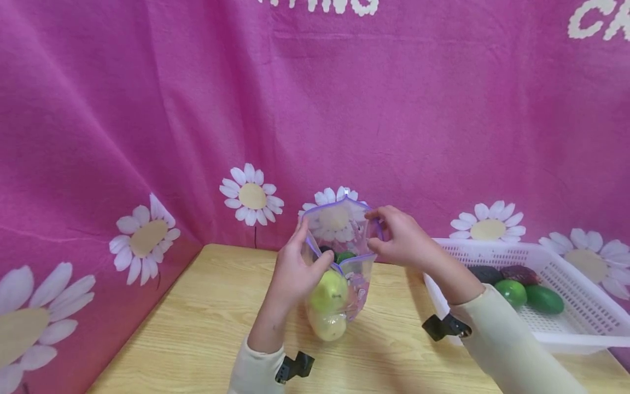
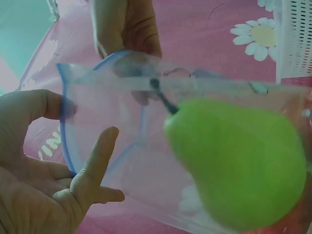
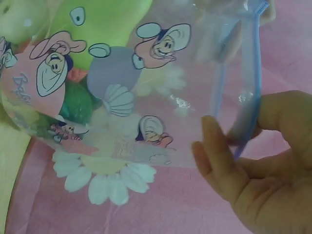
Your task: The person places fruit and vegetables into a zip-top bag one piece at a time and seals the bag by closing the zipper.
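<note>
A clear zip bag (image 1: 358, 293) with a purple-blue rim and cartoon prints stands upright on the table, its mouth spread wide. My left hand (image 1: 297, 269) holds the left side of the rim, with the thumb and fingers on either side of it. At the right of the mouth, my right hand (image 1: 406, 236) pinches the rim between thumb and fingers. A green pear (image 2: 239, 165) with a dark stem shows through the bag's wall. Below it lies a paler yellow-green fruit (image 1: 330, 327). Deeper inside, a dark green fruit (image 1: 346, 256) is partly hidden.
To the right stands a white perforated basket (image 1: 590, 339). It holds a green lime-like fruit (image 1: 511, 293), a smooth green oval fruit (image 1: 545, 300), a dark purple fruit (image 1: 520, 274) and a blackish one (image 1: 484, 274). A pink flowered cloth (image 1: 418, 109) hangs behind the wooden table (image 1: 197, 328).
</note>
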Demonstrator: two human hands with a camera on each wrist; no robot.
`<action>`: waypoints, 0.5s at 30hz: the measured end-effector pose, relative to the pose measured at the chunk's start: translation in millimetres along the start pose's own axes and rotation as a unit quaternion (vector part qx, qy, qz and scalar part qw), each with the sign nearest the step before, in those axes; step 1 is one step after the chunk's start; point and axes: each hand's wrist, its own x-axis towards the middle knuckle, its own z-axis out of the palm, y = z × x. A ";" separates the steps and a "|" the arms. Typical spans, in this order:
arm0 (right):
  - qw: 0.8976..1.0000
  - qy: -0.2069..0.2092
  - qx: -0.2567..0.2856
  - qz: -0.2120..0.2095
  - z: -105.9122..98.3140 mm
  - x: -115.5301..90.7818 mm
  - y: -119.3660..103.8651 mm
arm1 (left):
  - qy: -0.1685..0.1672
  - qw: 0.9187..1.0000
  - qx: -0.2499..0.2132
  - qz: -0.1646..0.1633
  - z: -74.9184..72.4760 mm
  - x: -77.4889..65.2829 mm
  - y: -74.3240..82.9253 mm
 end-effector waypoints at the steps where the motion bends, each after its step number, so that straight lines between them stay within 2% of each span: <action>1: 1.000 0.003 0.001 0.000 0.2 1.5 0.2 | 0.005 1.000 0.002 -0.002 -2.0 0.6 -0.6; 6: 1.000 -0.002 0.011 -0.021 2.7 6.1 7.7 | 0.001 0.999 0.026 -0.031 -9.3 4.1 -5.8; 9: 0.999 0.011 0.029 -0.025 -2.5 6.7 18.1 | 0.000 0.999 0.039 -0.038 -11.9 6.3 -7.7; 11: 0.999 0.023 0.034 -0.015 -9.9 7.1 28.5 | 0.002 0.998 0.040 -0.041 -13.4 7.4 -7.7; 15: 0.999 0.042 -0.006 0.002 -25.6 8.6 61.7 | 0.005 0.998 0.037 -0.041 -15.3 8.6 -7.6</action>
